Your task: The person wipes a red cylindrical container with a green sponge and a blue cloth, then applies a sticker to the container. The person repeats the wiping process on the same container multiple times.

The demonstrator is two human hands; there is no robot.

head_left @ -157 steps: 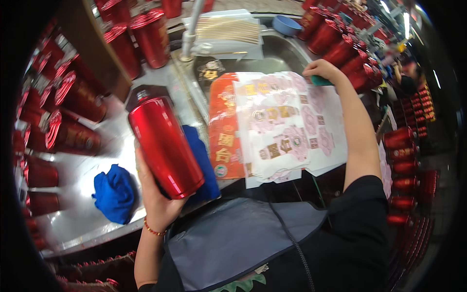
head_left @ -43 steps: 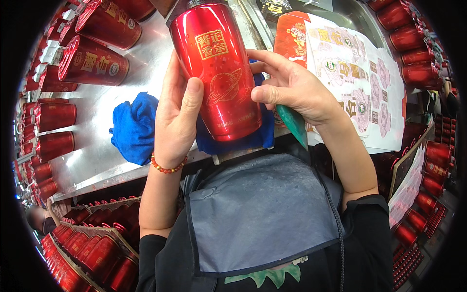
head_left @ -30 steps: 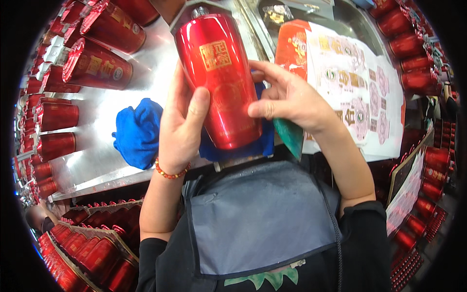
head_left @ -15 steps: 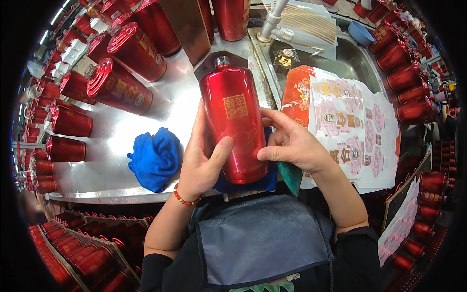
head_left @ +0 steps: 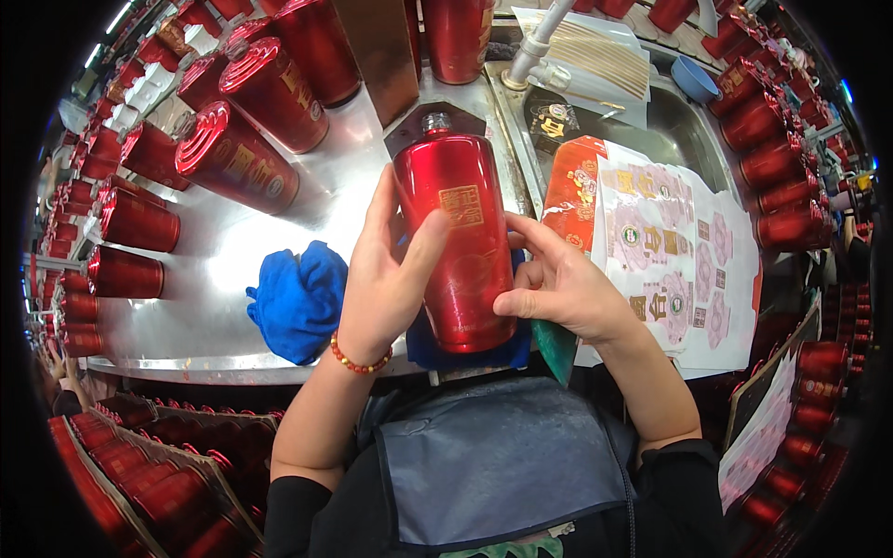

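Observation:
A glossy red bottle [head_left: 459,244] with a small gold square label lies with its neck pointing away from me, its base over a blue cloth pad [head_left: 465,353] at the near edge of the steel bench [head_left: 233,270]. My left hand [head_left: 386,270] grips the bottle's left side, thumb laid across its front. My right hand [head_left: 558,290] presses fingertips on the bottle's lower right side. A green tool [head_left: 558,349] pokes out beneath my right palm. A sheet of stickers [head_left: 665,251] lies just right of the bottle.
A crumpled blue cloth [head_left: 298,298] lies left of my left hand. Several red bottles [head_left: 237,158] lie in rows along the bench's left and far sides, and more stand at the right [head_left: 791,177]. A sink [head_left: 670,121] with a white pipe [head_left: 539,42] is behind.
The bottle came down from in front of my chest toward the blue pad. My right hand slid from the upper label area to the bottle's lower right side.

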